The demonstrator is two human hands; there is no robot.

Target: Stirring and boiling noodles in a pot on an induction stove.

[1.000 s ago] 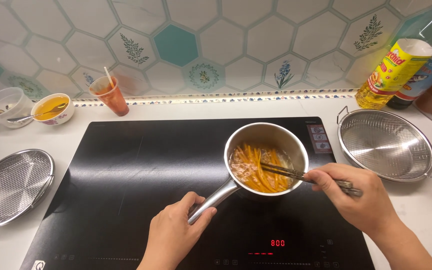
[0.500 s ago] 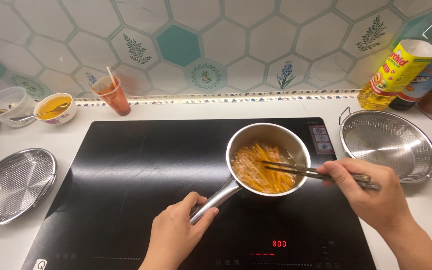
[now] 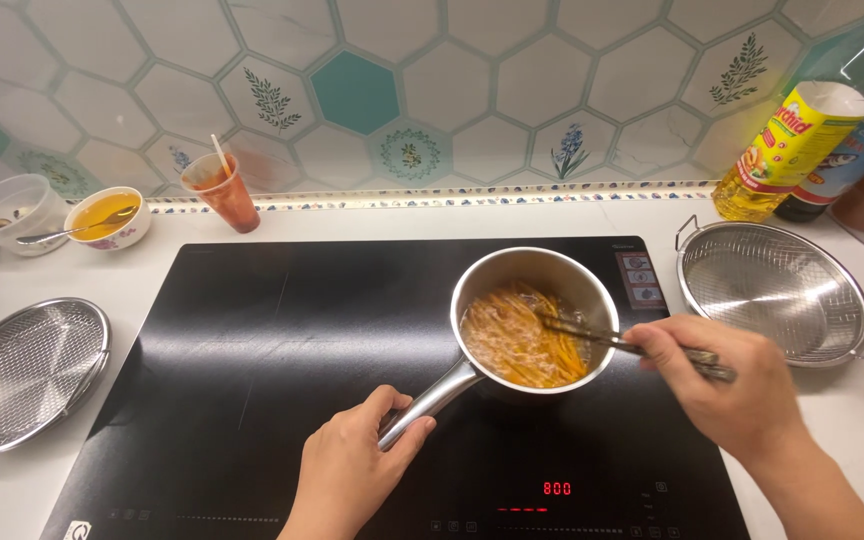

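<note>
My left hand (image 3: pixel 352 470) is curled around the steel handle of a small saucepan (image 3: pixel 537 318), steadying it on the black induction cooktop (image 3: pixel 252 360). My right hand (image 3: pixel 727 385) pinches a pair of dark chopsticks (image 3: pixel 632 345), their tips dipped into orange strips bubbling in liquid inside the pan. Just right of the cooktop sits a metal strainer basket (image 3: pixel 777 290); another mesh strainer (image 3: pixel 22 370) lies at the left. Against the tiled wall stand an orange cup (image 3: pixel 220 195), a small bowl of yellow sauce (image 3: pixel 104 215) and bottles (image 3: pixel 802 145).
</note>
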